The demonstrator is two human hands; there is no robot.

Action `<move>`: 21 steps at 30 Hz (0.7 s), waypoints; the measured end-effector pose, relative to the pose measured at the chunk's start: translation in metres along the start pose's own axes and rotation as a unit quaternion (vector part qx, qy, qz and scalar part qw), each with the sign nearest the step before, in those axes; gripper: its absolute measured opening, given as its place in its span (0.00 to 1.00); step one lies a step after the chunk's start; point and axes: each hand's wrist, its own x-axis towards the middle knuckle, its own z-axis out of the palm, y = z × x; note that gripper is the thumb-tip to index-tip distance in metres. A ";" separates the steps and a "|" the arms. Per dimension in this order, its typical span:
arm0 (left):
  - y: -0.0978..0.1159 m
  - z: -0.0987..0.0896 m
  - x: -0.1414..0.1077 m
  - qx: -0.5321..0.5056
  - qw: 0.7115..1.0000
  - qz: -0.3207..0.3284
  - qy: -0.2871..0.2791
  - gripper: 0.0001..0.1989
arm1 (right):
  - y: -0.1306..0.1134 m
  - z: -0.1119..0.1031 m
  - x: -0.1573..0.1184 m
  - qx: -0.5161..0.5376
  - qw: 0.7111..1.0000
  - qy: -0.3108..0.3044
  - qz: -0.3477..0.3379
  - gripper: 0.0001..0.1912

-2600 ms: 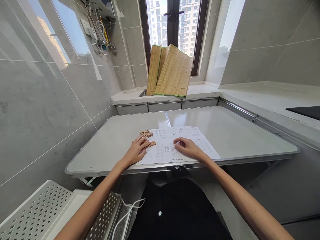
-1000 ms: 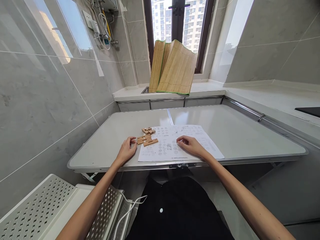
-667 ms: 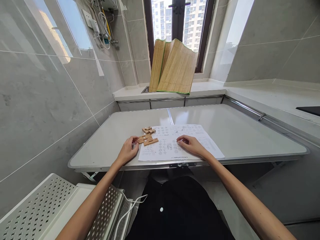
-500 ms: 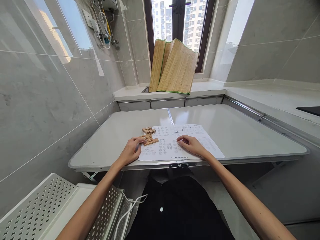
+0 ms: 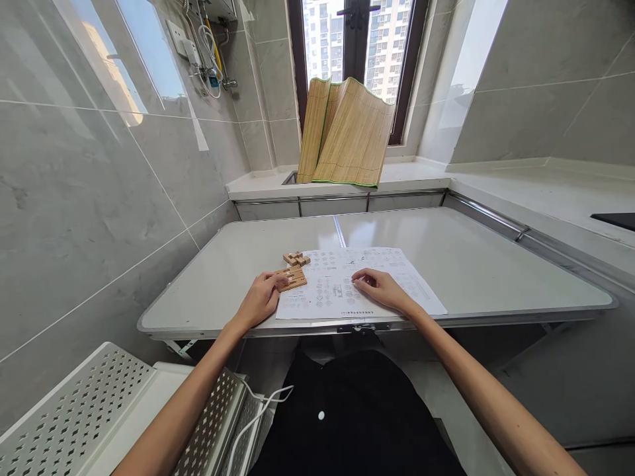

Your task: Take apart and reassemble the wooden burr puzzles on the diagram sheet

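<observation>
My left hand [image 5: 260, 297] lies at the left edge of a printed paper sheet [image 5: 327, 309], its fingers bent over slotted flat wooden pieces [image 5: 297, 277]. These pieces lie side by side and line up like one small board; their left part is under my fingers. Just beyond them, an interlocked cluster of short wooden blocks [image 5: 296, 258] sits at the sheet's upper left corner. On the sheet's right half rests my right hand [image 5: 378, 287], loosely curved, with a gap between thumb and forefinger and nothing visible in it. Small diagrams and text cover the paper.
The white folding table [image 5: 496, 264] has a seam down its middle. Behind it, a bamboo mat [image 5: 352, 135] leans against the window on a white ledge [image 5: 417, 173]. A perforated white rack [image 5: 94, 403] and a white cable [image 5: 253, 423] are at lower left.
The nearest wooden piece, which stuck out to the right, has slid left under my left hand and now lines up with the others. My right hand has stayed in place.
</observation>
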 end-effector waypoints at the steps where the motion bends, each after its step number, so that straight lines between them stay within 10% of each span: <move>1: 0.000 0.000 0.000 -0.005 1.000 -0.004 0.009 0.19 | -0.001 0.000 0.000 0.000 1.000 0.000 0.000 0.18; 12: -0.014 -0.004 0.009 -0.143 0.974 -0.127 0.122 0.15 | 0.002 0.001 0.003 -0.007 1.000 -0.004 -0.004 0.17; 17: -0.034 0.000 0.050 -0.248 0.949 -0.172 0.095 0.01 | 0.009 -0.004 0.030 0.002 0.999 -0.049 -0.001 0.14; 21: -0.035 0.005 0.095 -0.312 0.929 -0.175 0.099 0.09 | 0.002 -0.006 0.052 0.031 0.994 -0.103 0.007 0.14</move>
